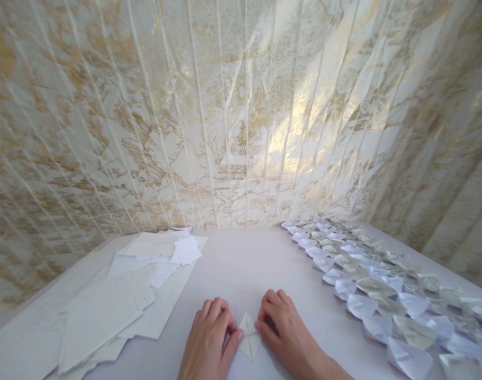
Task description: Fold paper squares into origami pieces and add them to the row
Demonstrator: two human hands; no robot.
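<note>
Left grip (211,335) and right grip (282,327) are touching opposite corners of the folded paper (249,343) lying between them on the table (237,264); clamped or not, the view is not telling. Probably light and easily creased, it is inviting gentle holding by its side edges.

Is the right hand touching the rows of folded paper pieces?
No, the right hand is at the edge of the small creased paper, apart from the folded pieces.
</note>
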